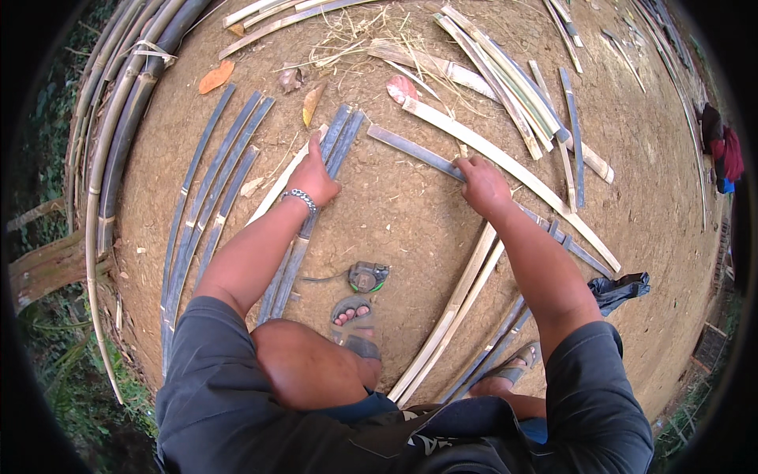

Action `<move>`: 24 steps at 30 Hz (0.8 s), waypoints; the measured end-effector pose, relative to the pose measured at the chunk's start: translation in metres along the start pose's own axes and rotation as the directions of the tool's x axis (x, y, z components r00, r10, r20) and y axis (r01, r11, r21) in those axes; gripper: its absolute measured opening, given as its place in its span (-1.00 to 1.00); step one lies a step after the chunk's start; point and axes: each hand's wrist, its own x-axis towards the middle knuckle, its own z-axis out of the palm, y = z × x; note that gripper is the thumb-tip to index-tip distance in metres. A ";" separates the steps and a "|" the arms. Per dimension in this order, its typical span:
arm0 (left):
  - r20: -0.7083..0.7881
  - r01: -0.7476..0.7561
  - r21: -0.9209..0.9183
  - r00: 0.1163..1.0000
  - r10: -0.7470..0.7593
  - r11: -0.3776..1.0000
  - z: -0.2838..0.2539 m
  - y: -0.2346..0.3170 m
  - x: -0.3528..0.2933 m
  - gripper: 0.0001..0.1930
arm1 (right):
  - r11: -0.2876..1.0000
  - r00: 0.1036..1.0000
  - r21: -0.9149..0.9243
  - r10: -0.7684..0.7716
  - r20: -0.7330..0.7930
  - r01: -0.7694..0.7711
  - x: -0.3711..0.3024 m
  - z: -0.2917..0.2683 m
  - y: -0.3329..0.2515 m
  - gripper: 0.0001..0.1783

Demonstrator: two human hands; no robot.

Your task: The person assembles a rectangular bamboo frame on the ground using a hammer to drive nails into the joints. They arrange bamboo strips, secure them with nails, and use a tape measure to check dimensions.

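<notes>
My left hand [315,180] is closed at the upper part of a small bundle of bamboo strips, a pale strip [278,188] on its left and dark-skinned strips [345,142] on its right. A metal chain bracelet circles that wrist. Over to the right, my right hand [485,188] has its fingers curled on a dark bamboo strip [414,148] that slants across the ground. Part of this strip passes under my hand and forearm. Between my arms, near my sandalled foot, lies a black and green tape measure [369,276].
Several dark strips [212,186] lie at left, beside bundled bamboo poles [130,126]. A long pale strip [513,166] arcs past my right hand. More split bamboo [505,75] and shavings [371,35] lie farther off. A black plastic bag [618,292] rests at right.
</notes>
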 end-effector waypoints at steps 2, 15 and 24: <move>0.049 0.040 -0.024 0.998 -0.039 0.999 -0.009 0.006 -0.001 0.13 | 1.000 1.000 -0.001 -0.001 -0.009 0.001 0.000 0.002 0.001 -0.49; 0.014 -0.053 -0.216 0.998 0.057 0.975 -0.011 -0.019 0.002 0.18 | 0.999 0.999 0.029 0.023 0.031 -0.024 0.012 -0.009 -0.020 -0.51; 0.068 -0.024 -0.202 0.997 0.039 0.979 -0.008 -0.016 0.007 0.15 | 0.998 0.999 0.043 0.044 0.008 -0.044 0.029 -0.010 -0.034 -0.51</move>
